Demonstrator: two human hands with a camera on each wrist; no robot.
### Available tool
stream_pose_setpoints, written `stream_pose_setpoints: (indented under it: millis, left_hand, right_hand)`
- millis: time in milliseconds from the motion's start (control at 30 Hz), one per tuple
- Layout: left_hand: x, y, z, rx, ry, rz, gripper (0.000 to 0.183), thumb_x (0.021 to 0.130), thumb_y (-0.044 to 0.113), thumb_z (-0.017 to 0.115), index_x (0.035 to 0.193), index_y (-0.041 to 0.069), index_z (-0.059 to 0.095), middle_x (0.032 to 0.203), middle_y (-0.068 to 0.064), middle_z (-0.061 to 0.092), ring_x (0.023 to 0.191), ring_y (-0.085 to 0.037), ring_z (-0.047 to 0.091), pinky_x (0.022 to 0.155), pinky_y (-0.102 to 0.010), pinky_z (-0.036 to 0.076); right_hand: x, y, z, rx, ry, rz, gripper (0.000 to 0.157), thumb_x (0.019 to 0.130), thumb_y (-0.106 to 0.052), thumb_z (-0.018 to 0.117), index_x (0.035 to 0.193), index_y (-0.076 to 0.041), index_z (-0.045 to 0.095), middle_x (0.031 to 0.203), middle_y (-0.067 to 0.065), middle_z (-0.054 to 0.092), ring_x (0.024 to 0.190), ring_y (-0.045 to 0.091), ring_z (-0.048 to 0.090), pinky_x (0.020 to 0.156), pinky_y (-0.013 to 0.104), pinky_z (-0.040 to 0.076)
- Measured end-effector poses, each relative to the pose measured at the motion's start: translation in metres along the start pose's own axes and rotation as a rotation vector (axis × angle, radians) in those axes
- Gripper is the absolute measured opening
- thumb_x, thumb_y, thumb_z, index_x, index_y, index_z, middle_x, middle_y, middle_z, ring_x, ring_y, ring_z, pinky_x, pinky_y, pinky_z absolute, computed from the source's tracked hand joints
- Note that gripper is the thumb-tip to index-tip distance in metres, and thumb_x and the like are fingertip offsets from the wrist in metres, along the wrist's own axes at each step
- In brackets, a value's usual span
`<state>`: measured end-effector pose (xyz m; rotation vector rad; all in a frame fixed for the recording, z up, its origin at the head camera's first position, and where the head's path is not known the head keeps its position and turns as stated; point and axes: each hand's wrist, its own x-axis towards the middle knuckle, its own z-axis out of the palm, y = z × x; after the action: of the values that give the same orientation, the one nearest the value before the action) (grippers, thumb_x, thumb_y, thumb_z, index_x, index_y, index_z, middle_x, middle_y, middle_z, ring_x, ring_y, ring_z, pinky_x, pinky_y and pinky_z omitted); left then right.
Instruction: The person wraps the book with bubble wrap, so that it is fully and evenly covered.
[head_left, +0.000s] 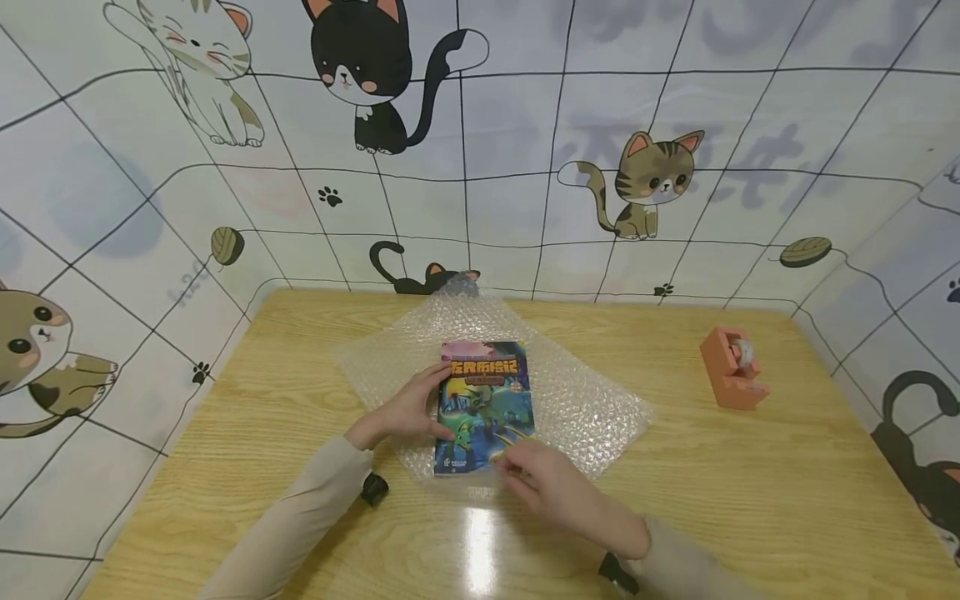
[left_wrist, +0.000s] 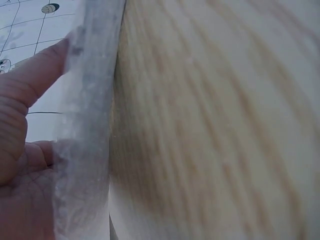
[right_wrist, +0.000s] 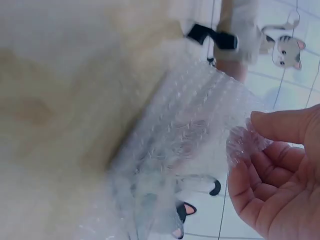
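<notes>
A comic-style book (head_left: 486,408) with a blue and green cover lies face up on a sheet of clear bubble wrap (head_left: 592,417), turned cornerwise on the table. My left hand (head_left: 408,408) rests along the book's left edge, fingers spread, thumb low and fingertips near the title. In the left wrist view the bubble wrap (left_wrist: 85,125) stands edge-on beside the hand. At the book's lower right corner, my right hand (head_left: 543,483) pinches a gathered corner of the bubble wrap (right_wrist: 180,120) between thumb and fingers, drawing it up over the bottom edge.
An orange tape dispenser (head_left: 733,371) with a roll of clear tape stands on the right of the wooden table (head_left: 300,350). A cat-patterned cloth (head_left: 517,125) rises behind the table and along both sides.
</notes>
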<state>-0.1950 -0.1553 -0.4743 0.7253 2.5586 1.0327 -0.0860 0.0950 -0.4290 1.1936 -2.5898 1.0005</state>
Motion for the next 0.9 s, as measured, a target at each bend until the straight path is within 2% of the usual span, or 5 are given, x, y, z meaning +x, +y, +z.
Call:
stream_pose_setpoints:
  millis: [167, 467, 600, 733, 900]
  left_hand:
    - [-0.001, 0.000, -0.001, 0.000, 0.007, 0.014, 0.106, 0.063, 0.023, 0.088, 0.143, -0.007, 0.027, 0.153, -0.018, 0.018, 0.139, -0.037, 0.015, 0.112, -0.052, 0.017]
    - [0.000, 0.000, 0.000, 0.012, 0.006, 0.018, 0.103, 0.065, 0.017, 0.087, 0.144, -0.007, 0.025, 0.153, -0.018, 0.018, 0.139, -0.037, 0.015, 0.111, -0.051, 0.019]
    - [-0.001, 0.001, -0.001, 0.010, 0.006, 0.018, 0.095, 0.071, 0.017, 0.082, 0.144, -0.007, 0.025, 0.153, -0.019, 0.019, 0.139, -0.038, 0.017, 0.111, -0.052, 0.019]
    - [-0.001, 0.004, -0.002, 0.000, 0.018, 0.010, 0.087, 0.079, 0.028, 0.075, 0.143, -0.007, 0.028, 0.151, -0.021, 0.022, 0.137, -0.039, 0.020, 0.110, -0.053, 0.020]
    - [-0.001, 0.008, 0.000, 0.036, 0.008, -0.001, 0.104, 0.070, 0.039, 0.081, 0.143, -0.008, 0.026, 0.152, -0.022, 0.019, 0.137, -0.040, 0.019, 0.111, -0.052, 0.019]
  right_hand:
    - [0.020, 0.009, -0.005, 0.079, 0.004, 0.082, 0.008, 0.082, 0.003, 0.066, 0.083, -0.004, 0.062, 0.079, 0.001, 0.063, 0.074, 0.011, 0.060, 0.065, 0.023, 0.053]
    - [0.044, 0.040, 0.004, 0.222, -0.007, 0.266, 0.004, 0.084, 0.001, 0.065, 0.082, -0.001, 0.063, 0.076, 0.003, 0.063, 0.065, 0.007, 0.054, 0.058, 0.020, 0.049]
    - [0.049, 0.050, 0.010, 0.215, -0.027, 0.348, 0.004, 0.084, -0.002, 0.067, 0.081, -0.001, 0.064, 0.075, 0.001, 0.063, 0.065, 0.006, 0.053, 0.059, 0.020, 0.049]
    - [0.052, 0.056, 0.014, 0.210, -0.037, 0.391, 0.006, 0.082, -0.001, 0.068, 0.078, -0.002, 0.064, 0.072, 0.001, 0.061, 0.063, 0.007, 0.053, 0.059, 0.020, 0.049]
    - [0.053, 0.061, 0.019, 0.188, -0.044, 0.423, 0.007, 0.080, 0.000, 0.070, 0.076, -0.003, 0.064, 0.069, 0.001, 0.061, 0.062, 0.008, 0.053, 0.058, 0.019, 0.048]
